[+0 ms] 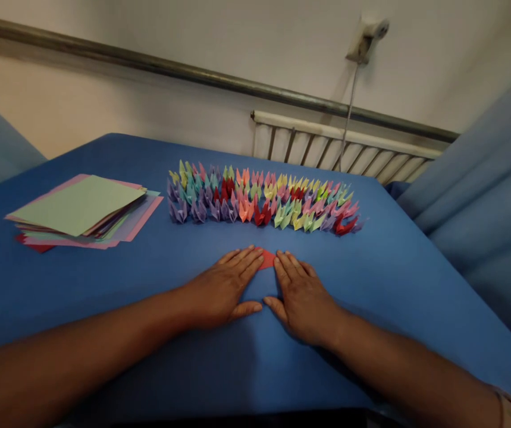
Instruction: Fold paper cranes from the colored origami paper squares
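Observation:
Both of my hands lie flat on the blue table (393, 279), fingers stretched forward. My left hand (223, 285) and my right hand (302, 294) press side by side on a small red paper (267, 258), of which only a corner shows between the fingertips. Beyond them stand rows of several folded paper cranes (262, 199) in many colours. A stack of coloured square papers (85, 211), with a green sheet on top, lies at the left of the table.
A wall with a metal rail (193, 74) runs behind the table. A white railed frame (348, 148) stands at the back right. Blue fabric (487, 190) hangs to the right, more at the far left.

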The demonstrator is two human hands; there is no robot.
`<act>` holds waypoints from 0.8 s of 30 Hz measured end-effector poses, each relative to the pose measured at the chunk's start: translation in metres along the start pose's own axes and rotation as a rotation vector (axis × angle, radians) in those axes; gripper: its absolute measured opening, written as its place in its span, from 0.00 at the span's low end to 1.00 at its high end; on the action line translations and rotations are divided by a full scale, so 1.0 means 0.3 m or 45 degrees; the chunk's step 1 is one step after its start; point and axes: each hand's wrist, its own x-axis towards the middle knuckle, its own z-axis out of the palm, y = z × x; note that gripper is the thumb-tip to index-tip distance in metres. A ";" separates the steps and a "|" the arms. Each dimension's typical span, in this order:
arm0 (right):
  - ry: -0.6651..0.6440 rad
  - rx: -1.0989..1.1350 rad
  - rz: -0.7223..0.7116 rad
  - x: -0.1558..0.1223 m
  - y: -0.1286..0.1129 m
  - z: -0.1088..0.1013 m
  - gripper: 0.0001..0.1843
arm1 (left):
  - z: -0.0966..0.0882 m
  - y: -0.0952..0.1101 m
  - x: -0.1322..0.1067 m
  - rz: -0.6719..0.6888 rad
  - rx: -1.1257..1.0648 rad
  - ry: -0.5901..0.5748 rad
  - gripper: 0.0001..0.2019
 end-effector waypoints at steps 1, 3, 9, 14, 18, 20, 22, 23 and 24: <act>0.007 -0.015 0.043 -0.011 0.011 0.003 0.40 | -0.003 -0.001 0.000 0.000 0.003 -0.005 0.43; 0.025 -0.043 0.128 -0.033 0.038 0.008 0.41 | -0.008 0.000 0.001 -0.005 0.007 -0.012 0.43; 0.175 -0.056 0.286 -0.021 0.050 -0.030 0.37 | -0.002 0.000 0.005 0.011 0.017 0.027 0.41; 0.091 0.191 -0.092 0.087 -0.061 -0.048 0.39 | 0.007 -0.006 0.000 0.069 0.001 0.137 0.39; -0.002 0.270 -0.139 0.116 -0.080 -0.010 0.45 | 0.008 -0.007 -0.005 0.053 0.003 0.094 0.39; -0.007 0.275 -0.135 0.111 -0.067 0.002 0.46 | 0.013 -0.011 -0.005 0.039 0.008 0.070 0.41; -0.014 0.279 -0.140 0.104 -0.055 0.004 0.46 | 0.019 -0.015 -0.004 0.025 0.011 0.045 0.43; -0.019 0.281 -0.143 0.101 -0.052 0.002 0.46 | 0.022 -0.017 -0.004 0.021 0.010 0.034 0.43; -0.026 0.281 -0.142 0.100 -0.050 0.000 0.47 | 0.023 -0.019 -0.004 0.019 0.007 0.025 0.44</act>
